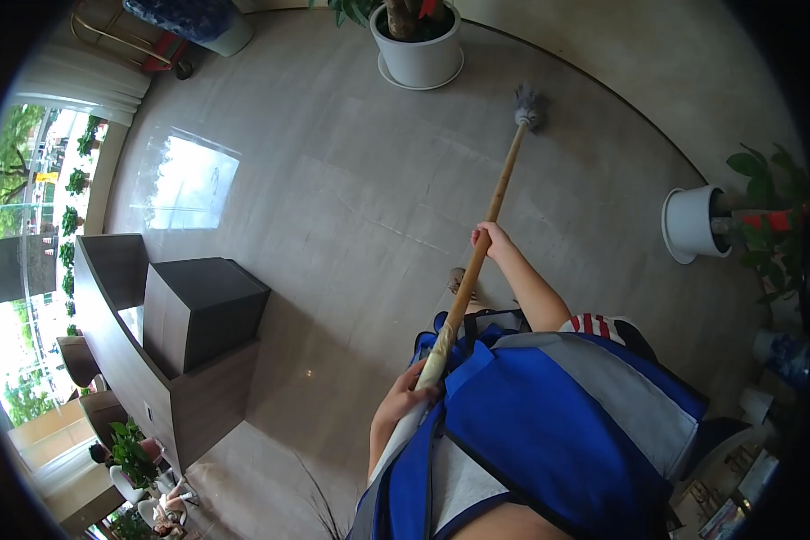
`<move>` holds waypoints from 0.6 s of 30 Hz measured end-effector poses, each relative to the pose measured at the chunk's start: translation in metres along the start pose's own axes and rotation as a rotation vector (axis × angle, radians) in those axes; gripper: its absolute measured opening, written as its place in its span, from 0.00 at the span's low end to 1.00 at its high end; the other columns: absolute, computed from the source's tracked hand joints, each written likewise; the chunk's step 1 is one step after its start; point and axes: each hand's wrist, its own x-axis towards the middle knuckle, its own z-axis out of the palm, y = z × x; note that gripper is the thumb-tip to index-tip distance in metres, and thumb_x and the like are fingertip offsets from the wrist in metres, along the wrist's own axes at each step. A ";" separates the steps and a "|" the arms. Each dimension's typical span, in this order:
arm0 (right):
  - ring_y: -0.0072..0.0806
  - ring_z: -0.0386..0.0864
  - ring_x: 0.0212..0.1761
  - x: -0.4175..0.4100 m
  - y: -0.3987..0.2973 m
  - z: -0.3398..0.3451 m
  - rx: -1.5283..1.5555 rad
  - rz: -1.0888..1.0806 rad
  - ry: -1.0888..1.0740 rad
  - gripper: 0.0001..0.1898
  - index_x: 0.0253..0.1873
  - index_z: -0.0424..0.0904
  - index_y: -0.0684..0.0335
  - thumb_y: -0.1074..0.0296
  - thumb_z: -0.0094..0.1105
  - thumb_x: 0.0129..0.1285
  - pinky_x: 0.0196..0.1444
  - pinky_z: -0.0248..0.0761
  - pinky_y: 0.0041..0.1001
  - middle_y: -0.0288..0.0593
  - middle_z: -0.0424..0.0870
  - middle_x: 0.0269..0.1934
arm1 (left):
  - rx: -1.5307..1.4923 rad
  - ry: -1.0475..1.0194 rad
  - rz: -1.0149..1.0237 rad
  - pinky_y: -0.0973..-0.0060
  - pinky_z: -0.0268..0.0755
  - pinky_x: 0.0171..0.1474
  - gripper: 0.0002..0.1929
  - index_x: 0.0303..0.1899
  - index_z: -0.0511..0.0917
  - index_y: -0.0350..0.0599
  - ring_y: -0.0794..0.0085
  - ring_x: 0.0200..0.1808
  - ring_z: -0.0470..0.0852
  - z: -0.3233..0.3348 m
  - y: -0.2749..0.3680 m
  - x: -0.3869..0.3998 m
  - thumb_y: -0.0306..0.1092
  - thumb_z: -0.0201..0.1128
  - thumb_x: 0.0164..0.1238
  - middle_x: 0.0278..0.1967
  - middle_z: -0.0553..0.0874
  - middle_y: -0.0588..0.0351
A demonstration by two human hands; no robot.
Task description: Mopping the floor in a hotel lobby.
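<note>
A mop with a long wooden handle (503,179) reaches from my body up to the right across the floor. Its grey string head (526,104) rests on the tiles near the curved base of the wall. My right hand (491,239) is closed around the middle of the handle. Lower down, beside my blue and grey apron (547,405), my left hand (408,393) grips the thicker, pale-wrapped end. That end runs on along my left side, partly hidden by the hand and clothing.
A white planter (418,57) on a saucer stands left of the mop head; another white planter (695,223) is at the right. A reception desk (209,378) fills the lower left. A luggage cart (165,54) and a blue-patterned pot (202,23) stand top left. Someone sits (170,509) bottom left.
</note>
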 end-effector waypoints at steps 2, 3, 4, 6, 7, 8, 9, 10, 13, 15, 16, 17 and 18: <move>0.34 0.73 0.19 0.020 0.003 0.000 -0.223 -0.026 0.043 0.05 0.29 0.66 0.66 0.77 0.50 0.45 0.25 0.72 0.31 0.43 0.72 0.22 | -0.084 0.006 -0.060 0.84 0.64 0.25 0.26 0.52 0.58 0.38 0.79 0.23 0.71 -0.002 0.010 0.022 0.24 0.53 0.45 0.27 0.72 0.58; 0.34 0.73 0.19 0.025 0.009 0.005 -0.225 -0.024 0.038 0.05 0.29 0.66 0.66 0.77 0.50 0.45 0.25 0.72 0.31 0.43 0.72 0.22 | -0.167 0.016 -0.114 0.84 0.64 0.23 0.23 0.50 0.60 0.38 0.79 0.21 0.70 -0.005 0.013 0.033 0.25 0.52 0.47 0.25 0.71 0.59; 0.33 0.73 0.20 0.026 0.018 0.011 -0.476 -0.054 0.092 0.05 0.29 0.65 0.67 0.77 0.50 0.46 0.23 0.72 0.31 0.43 0.72 0.22 | -0.209 0.086 -0.134 0.85 0.62 0.18 0.18 0.46 0.62 0.39 0.80 0.18 0.68 0.000 0.014 0.045 0.27 0.49 0.51 0.24 0.70 0.60; 0.33 0.75 0.22 0.029 0.034 0.020 -0.772 -0.079 0.121 0.06 0.31 0.65 0.69 0.76 0.50 0.47 0.20 0.72 0.31 0.44 0.72 0.22 | -0.292 0.093 -0.158 0.85 0.62 0.18 0.16 0.45 0.62 0.39 0.80 0.18 0.68 -0.002 0.016 0.050 0.27 0.49 0.52 0.24 0.70 0.59; 0.33 0.75 0.23 0.028 0.041 0.024 -0.814 -0.074 0.098 0.07 0.32 0.65 0.70 0.75 0.50 0.47 0.18 0.72 0.31 0.45 0.72 0.23 | -0.381 0.101 -0.187 0.85 0.62 0.18 0.15 0.44 0.63 0.39 0.80 0.18 0.68 -0.004 0.014 0.051 0.27 0.48 0.52 0.24 0.70 0.59; 0.34 0.75 0.23 0.026 0.048 0.027 -0.888 -0.096 0.108 0.08 0.33 0.65 0.71 0.75 0.50 0.48 0.19 0.72 0.31 0.45 0.72 0.23 | -0.373 0.095 -0.193 0.85 0.62 0.18 0.14 0.44 0.63 0.39 0.80 0.18 0.68 -0.010 0.007 0.044 0.28 0.47 0.54 0.26 0.71 0.59; 0.35 0.75 0.23 0.016 0.056 0.033 -0.961 -0.111 0.120 0.09 0.34 0.65 0.71 0.74 0.51 0.48 0.20 0.72 0.31 0.46 0.72 0.23 | -0.364 0.091 -0.202 0.85 0.62 0.18 0.14 0.44 0.63 0.39 0.80 0.18 0.68 -0.013 0.005 0.035 0.28 0.47 0.54 0.26 0.71 0.59; 0.36 0.75 0.22 0.009 0.066 0.036 -1.003 -0.123 0.150 0.12 0.37 0.64 0.71 0.72 0.50 0.49 0.19 0.72 0.31 0.49 0.72 0.24 | -0.358 0.113 -0.205 0.85 0.62 0.18 0.15 0.44 0.63 0.39 0.80 0.18 0.68 -0.013 0.005 0.024 0.28 0.47 0.53 0.26 0.71 0.59; 0.37 0.75 0.22 -0.024 0.084 0.043 -1.051 0.127 0.044 0.18 0.41 0.61 0.72 0.68 0.52 0.47 0.19 0.72 0.31 0.52 0.73 0.25 | -0.325 0.165 -0.223 0.85 0.63 0.18 0.15 0.45 0.63 0.39 0.80 0.17 0.68 -0.016 0.001 -0.017 0.27 0.49 0.53 0.26 0.72 0.58; 0.37 0.75 0.21 -0.038 0.097 0.038 -1.138 0.272 -0.058 0.20 0.41 0.61 0.72 0.67 0.54 0.45 0.17 0.71 0.30 0.52 0.73 0.24 | -0.235 0.170 -0.244 0.85 0.63 0.18 0.16 0.45 0.63 0.39 0.80 0.17 0.68 -0.016 -0.002 -0.048 0.26 0.49 0.52 0.25 0.72 0.59; 0.36 0.75 0.19 -0.043 0.105 0.034 -1.237 0.423 -0.167 0.22 0.41 0.60 0.73 0.65 0.55 0.44 0.15 0.71 0.30 0.52 0.74 0.23 | -0.179 0.225 -0.226 0.85 0.62 0.18 0.18 0.44 0.63 0.38 0.80 0.17 0.68 -0.015 -0.012 -0.065 0.25 0.51 0.47 0.24 0.71 0.59; 0.36 0.75 0.19 -0.049 0.115 0.032 -1.239 0.422 -0.167 0.22 0.41 0.60 0.73 0.65 0.55 0.44 0.15 0.71 0.30 0.52 0.74 0.23 | -0.180 0.225 -0.224 0.85 0.62 0.18 0.18 0.44 0.63 0.38 0.80 0.17 0.68 -0.016 -0.023 -0.082 0.25 0.51 0.47 0.24 0.71 0.59; 0.36 0.75 0.17 -0.055 0.128 0.032 -1.453 0.212 -0.029 0.22 0.39 0.62 0.73 0.64 0.57 0.41 0.13 0.70 0.29 0.51 0.74 0.22 | -0.113 0.196 -0.195 0.85 0.62 0.19 0.20 0.44 0.63 0.37 0.80 0.17 0.68 -0.020 -0.033 -0.102 0.25 0.52 0.45 0.24 0.71 0.59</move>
